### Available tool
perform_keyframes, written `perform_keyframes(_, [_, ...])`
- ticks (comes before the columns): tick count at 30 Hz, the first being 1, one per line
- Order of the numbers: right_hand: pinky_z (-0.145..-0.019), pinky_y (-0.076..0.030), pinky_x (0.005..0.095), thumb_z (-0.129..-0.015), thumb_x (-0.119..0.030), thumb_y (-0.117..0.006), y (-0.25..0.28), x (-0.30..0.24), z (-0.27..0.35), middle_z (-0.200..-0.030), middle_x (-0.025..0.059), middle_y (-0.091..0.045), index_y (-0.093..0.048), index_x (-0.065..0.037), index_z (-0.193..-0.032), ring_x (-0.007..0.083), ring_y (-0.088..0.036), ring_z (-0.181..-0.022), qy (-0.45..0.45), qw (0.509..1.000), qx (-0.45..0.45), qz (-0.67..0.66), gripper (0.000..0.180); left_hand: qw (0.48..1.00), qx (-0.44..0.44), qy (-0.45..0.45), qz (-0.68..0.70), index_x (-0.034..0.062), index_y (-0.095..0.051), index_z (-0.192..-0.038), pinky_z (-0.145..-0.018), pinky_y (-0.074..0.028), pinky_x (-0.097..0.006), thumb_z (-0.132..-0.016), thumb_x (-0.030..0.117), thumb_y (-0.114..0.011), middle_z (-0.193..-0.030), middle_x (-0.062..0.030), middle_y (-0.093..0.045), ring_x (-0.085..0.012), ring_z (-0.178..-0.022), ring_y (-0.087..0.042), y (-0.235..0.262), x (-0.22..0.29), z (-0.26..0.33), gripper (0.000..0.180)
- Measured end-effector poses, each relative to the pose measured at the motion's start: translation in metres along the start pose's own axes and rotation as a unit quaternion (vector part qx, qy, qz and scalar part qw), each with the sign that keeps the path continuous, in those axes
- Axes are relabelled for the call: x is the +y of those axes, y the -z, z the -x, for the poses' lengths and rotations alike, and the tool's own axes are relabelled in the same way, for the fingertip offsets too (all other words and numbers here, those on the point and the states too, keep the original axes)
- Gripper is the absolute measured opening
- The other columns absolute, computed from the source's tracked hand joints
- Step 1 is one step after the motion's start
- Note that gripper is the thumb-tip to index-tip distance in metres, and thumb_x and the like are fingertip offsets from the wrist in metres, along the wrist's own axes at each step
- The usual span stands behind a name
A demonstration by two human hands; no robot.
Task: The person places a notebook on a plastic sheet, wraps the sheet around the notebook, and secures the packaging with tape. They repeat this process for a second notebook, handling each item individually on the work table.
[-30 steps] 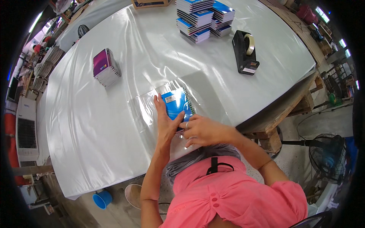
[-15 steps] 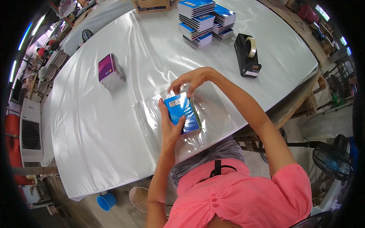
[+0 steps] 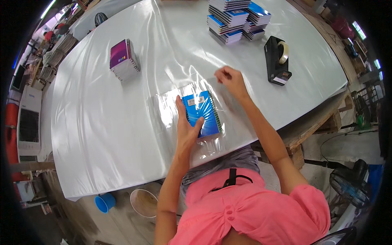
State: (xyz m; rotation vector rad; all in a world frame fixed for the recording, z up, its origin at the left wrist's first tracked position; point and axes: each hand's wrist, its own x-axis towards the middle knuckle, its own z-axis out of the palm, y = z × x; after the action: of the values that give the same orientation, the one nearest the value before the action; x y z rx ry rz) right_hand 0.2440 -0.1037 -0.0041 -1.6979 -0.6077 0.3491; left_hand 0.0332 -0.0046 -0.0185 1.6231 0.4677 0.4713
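A blue-covered spiral notebook, seemingly part of a small stack, lies on a sheet of clear plastic film near the table's front edge. Shiny film covers part of its cover, and a pale label sits near its top. My left hand grips it from the left, thumb across the cover and fingers along the spiral side. Beyond its upper right corner, my right hand hovers over the table with curled fingers pressed together. Whatever those fingers hold, if anything, is hidden.
Stacks of blue spiral notebooks stand at the back. Right of them is a black tape dispenser with a tape roll. A purple-covered notebook stack sits back left. A blue bucket stands below the table's front edge; a fan is at right.
My right hand has moved off the notebook's top edge, up and to the right, its fingers now curled. My left hand keeps its grip on the notebook. The whole view has shifted slightly.
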Motion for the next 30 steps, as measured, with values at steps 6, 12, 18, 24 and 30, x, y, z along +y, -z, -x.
perform_keyframes(6, [-0.087, -0.043, 0.0331, -0.085, -0.006, -0.065, -0.012, -0.023, 0.098, -0.103, 0.0053, -0.064, -0.068, -0.005, -0.095, 0.0198, -0.06, -0.098, 0.185, 0.976, -0.004, 0.118, 0.01, 1.0, -0.001, -0.029, 0.012, -0.0013, -0.006, -0.151, -0.113, -0.025, -0.037, -0.079, 0.022, -0.071, -0.153, -0.0237, -0.02, -0.0297, -0.138, -0.03, 0.0, 0.0, 0.0, 0.1])
perform_keyframes(12, [-0.105, -0.024, 0.042, -0.083, -0.019, -0.07, -0.018, -0.02, 0.114, -0.112, -0.0021, -0.066, -0.07, -0.013, -0.104, 0.017, -0.055, -0.113, 0.295, 0.92, -0.047, 0.255, 0.022, 0.998, 0.004, -0.051, 0.025, 0.0076, 0.0, -0.154, -0.103, -0.04, -0.034, -0.076, 0.0, -0.063, -0.134, -0.0198, -0.046, -0.0259, -0.118, -0.051, -0.003, 0.017, 0.003, 0.1])
perform_keyframes(18, [-0.107, -0.021, 0.0468, -0.085, -0.023, -0.067, -0.012, -0.02, 0.115, -0.119, -0.0044, -0.065, -0.069, -0.014, -0.11, 0.0152, -0.054, -0.115, 0.315, 0.902, -0.093, 0.282, 0.026, 0.999, 0.007, -0.025, 0.026, 0.006, 0.0, -0.153, -0.104, -0.039, -0.034, -0.076, -0.004, -0.062, -0.138, -0.0206, -0.043, -0.0256, -0.12, -0.05, -0.002, 0.017, 0.004, 0.099])
perform_keyframes(24, [-0.108, -0.02, 0.0494, -0.086, -0.022, -0.065, -0.009, -0.023, 0.115, -0.121, -0.0047, -0.064, -0.067, -0.014, -0.115, 0.0152, -0.054, -0.116, 0.325, 0.883, -0.12, 0.315, 0.029, 0.997, 0.028, 0.005, 0.065, -0.0007, -0.001, -0.151, -0.111, -0.029, -0.034, -0.086, 0.015, -0.067, -0.155, -0.0249, -0.017, -0.0275, -0.139, -0.029, 0.0, 0.017, -0.004, 0.094])
perform_keyframes(30, [-0.109, -0.019, 0.0519, -0.086, -0.02, -0.064, -0.007, -0.025, 0.121, -0.121, -0.0039, -0.063, -0.067, -0.014, -0.114, 0.0141, -0.053, -0.121, 0.321, 0.886, -0.148, 0.3, 0.029, 0.997, 0.045, -0.026, -0.053, -0.0034, -0.005, -0.15, -0.11, -0.03, -0.033, -0.09, 0.02, -0.065, -0.152, -0.0225, -0.024, -0.0265, -0.134, -0.036, -0.009, 0.015, 0.001, 0.089])
